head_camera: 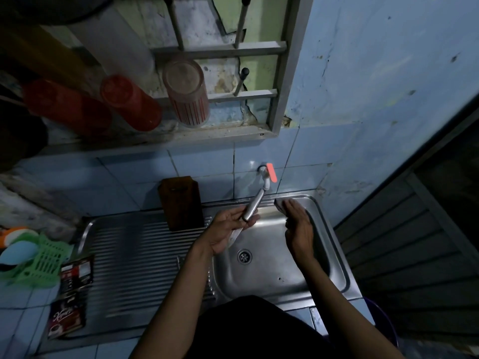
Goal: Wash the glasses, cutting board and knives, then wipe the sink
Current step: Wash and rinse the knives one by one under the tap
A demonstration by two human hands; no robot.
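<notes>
A knife (250, 207) was held over the basin of the sink (334, 244) by the left hand (228, 233), its metal handle pointing up toward the tap (265, 177) and its blade angled down across the palm. It was probably kept there so that any rinse water would run into the basin; whether water was flowing could not be told. The blade was largely hidden by the hand and blurred.

Left hand: fingers loosely curled under the knife, thumb laid against it near where handle met blade. A light pinch rather than a full fist.

Right hand (298, 224): fingers held straight and pressed flat on a dark sponge (280, 204) at the basin's back rim, just beside the tap. Presumably the sponge was being fetched or parked within reach for scrubbing.

The cutting board (181, 203) was stood upright against the tiled wall on the ribbed drainboard (134, 257), likely draining. Glasses were seen on the window ledge: a clear striped glass (186, 93) and a red tumbler (131, 103), both apparently mouth-down.

The sink wipe was judged not yet begun.
</notes>
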